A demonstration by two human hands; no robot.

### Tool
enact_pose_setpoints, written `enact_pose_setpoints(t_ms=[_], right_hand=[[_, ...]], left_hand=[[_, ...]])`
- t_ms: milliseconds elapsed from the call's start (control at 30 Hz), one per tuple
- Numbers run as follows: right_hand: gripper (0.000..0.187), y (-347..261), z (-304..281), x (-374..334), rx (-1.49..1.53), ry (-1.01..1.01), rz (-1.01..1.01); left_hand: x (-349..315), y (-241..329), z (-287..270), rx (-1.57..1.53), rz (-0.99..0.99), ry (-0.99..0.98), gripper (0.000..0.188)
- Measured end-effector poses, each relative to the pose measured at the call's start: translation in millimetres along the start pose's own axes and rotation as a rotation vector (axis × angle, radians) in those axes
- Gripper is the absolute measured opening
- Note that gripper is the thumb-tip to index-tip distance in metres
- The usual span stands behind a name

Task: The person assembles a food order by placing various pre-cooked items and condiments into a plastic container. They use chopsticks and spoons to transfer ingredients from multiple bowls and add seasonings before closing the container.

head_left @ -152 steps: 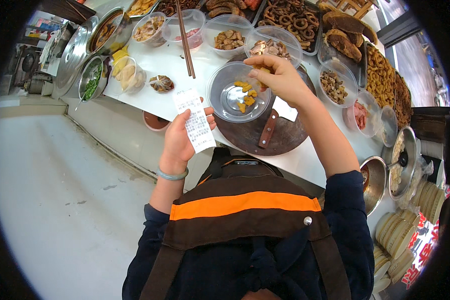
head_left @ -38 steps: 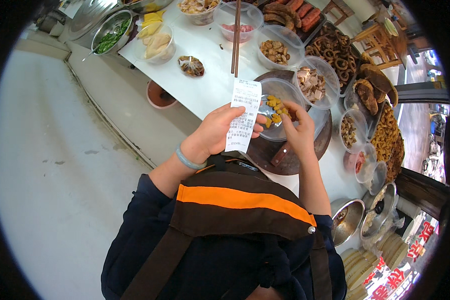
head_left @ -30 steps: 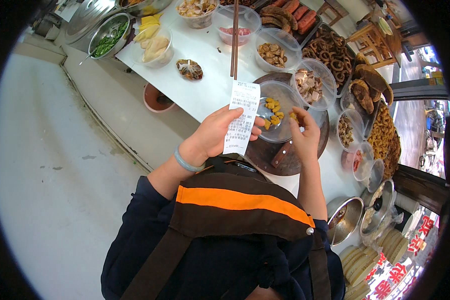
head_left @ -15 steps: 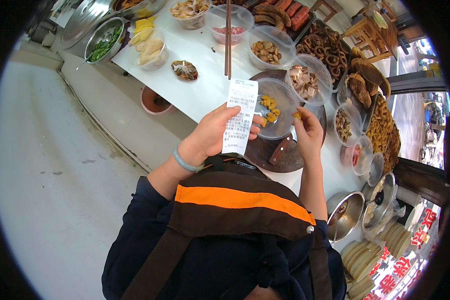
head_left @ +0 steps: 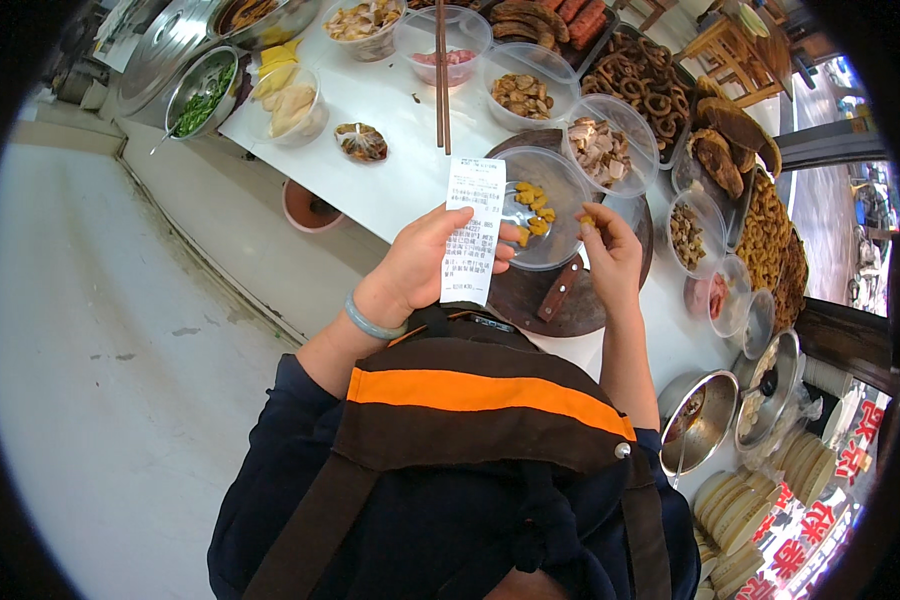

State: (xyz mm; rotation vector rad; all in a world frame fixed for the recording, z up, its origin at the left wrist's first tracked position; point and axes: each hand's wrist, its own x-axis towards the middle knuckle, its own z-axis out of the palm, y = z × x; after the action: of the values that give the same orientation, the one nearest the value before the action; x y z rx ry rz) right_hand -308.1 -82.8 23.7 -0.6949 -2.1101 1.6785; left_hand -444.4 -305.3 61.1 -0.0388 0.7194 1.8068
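My left hand (head_left: 425, 250) is closed on a long white printed paper receipt (head_left: 472, 230), thumb in front and fingers behind. Its fingertips reach to a round clear plastic bowl (head_left: 562, 185), where several small yellow food pieces (head_left: 535, 212) lie. At the bowl's right rim my right hand (head_left: 612, 245) pinches a small yellow piece between thumb and fingertips. Under the bowl is a dark round chopping board (head_left: 510, 300). A cleaver's wooden handle (head_left: 560, 290) shows on it; its blade is hidden. Above the receipt is a pair of brown chopsticks (head_left: 442, 90).
Behind the board stand clear tubs of sliced mushrooms (head_left: 520, 95), cut meat (head_left: 598, 150) and pink meat (head_left: 448, 65). Trays of cooked meats (head_left: 640, 80) line the right. A tied plastic bag (head_left: 360, 142) lies on the white table (head_left: 390, 180). Steel bowls (head_left: 698, 420) stand at lower right.
The view has shifted slightly, so the table and bowls appear a little to the left. My right fingertips have moved a little up beside the bowl's rim. The receipt stays in my left hand.
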Motion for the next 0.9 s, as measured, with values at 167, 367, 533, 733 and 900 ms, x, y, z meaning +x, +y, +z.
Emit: enact_pose_setpoints(t_ms=[167, 367, 533, 733, 900], right_hand=[[0.026, -0.5, -2.9, -0.4, -0.033, 0.015, -0.002], [0.026, 1.4, -3.1, -1.1, -0.04, 0.008, -0.019], [0.026, 1.0, -3.6, -2.3, -0.019, 0.009, 0.0], [0.026, 0.0, -1.8, -5.7, -0.024, 0.007, 0.005], [0.026, -0.3, 1.7, -8.2, -0.015, 0.001, 0.023]], left_hand=[[2.7, -0.5, 1.0, 0.003, -0.016, 0.005, 0.041], [3.5, -0.2, 3.3, 0.014, -0.021, 0.002, 0.042], [2.8, -0.4, 3.5, 0.015, -0.023, -0.004, 0.042], [0.3, -1.5, 2.2, 0.002, -0.015, -0.019, 0.042], [-2.9, -2.6, -0.5, -0.003, -0.011, -0.017, 0.042]])
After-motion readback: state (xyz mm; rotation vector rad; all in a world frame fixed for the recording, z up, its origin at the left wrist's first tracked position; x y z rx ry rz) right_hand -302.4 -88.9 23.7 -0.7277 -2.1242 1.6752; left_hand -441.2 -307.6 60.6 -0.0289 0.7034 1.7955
